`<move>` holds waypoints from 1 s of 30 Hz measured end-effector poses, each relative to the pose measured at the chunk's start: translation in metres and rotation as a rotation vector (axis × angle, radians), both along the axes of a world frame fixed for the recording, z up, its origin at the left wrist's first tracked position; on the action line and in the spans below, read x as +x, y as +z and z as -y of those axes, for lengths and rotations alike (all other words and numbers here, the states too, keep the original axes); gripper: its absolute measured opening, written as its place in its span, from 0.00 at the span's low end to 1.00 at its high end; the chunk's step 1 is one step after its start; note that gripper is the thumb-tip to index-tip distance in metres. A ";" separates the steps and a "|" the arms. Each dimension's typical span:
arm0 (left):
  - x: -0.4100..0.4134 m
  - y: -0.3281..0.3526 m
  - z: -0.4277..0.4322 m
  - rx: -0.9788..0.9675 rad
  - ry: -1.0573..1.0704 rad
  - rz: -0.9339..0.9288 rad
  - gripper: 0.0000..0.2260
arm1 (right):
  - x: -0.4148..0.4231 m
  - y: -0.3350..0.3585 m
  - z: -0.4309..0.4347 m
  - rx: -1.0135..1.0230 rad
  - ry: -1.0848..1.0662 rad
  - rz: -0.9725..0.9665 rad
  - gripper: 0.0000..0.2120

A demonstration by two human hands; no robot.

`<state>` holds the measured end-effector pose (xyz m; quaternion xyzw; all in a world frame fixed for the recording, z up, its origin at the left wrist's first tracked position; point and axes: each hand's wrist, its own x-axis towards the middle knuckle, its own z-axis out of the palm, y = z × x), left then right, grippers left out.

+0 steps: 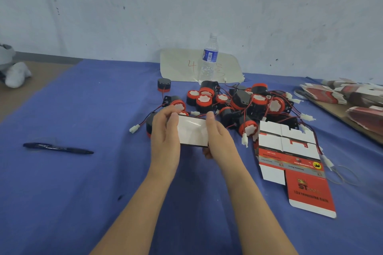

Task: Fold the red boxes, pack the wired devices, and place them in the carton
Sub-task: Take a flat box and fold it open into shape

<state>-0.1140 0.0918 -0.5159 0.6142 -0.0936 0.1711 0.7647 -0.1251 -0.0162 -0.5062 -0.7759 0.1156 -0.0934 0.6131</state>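
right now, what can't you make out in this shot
Head view: outer faces of the box: turned away, ends covered by the left hand and right hand gripping it.
Small print on the flat box blank: blurred.
The stack of flat boxes: cut off by the right edge.
The carton: nowhere in frame.

My forearms reach toward twelve o'clock; my left hand [165,132] pinches the box [192,130] at nine o'clock, my right hand [217,137] at three.
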 end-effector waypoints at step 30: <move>0.009 -0.028 0.000 0.787 0.132 0.251 0.39 | 0.002 -0.019 0.038 -0.860 -0.327 -0.268 0.11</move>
